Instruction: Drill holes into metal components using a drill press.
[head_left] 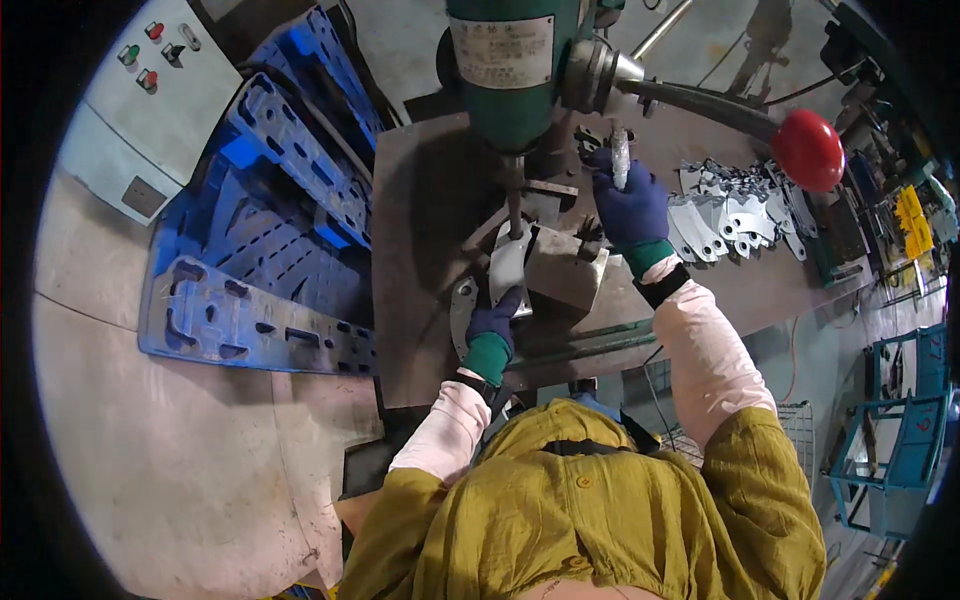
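My left hand (494,322), in a dark blue glove with a green cuff, grips the lower end of a flat pale metal plate (508,264). The plate lies tilted in a metal fixture, a steel block (566,272) beside it. Directly above its upper end stands the spindle (515,195) of a green drill press (505,105); whether the tip touches the plate I cannot tell. Another curved metal plate (462,312) rests left of my left hand. My right hand (632,205), gloved alike, is closed round a feed lever (620,158) wrapped in something whitish.
Several curved metal plates (735,215) are heaped on the table (420,205) at the right. A lever with a red ball knob (808,150) juts out above them. Blue plastic pallets (270,200) and a grey control box (135,90) stand left; blue racks (900,440) stand far right.
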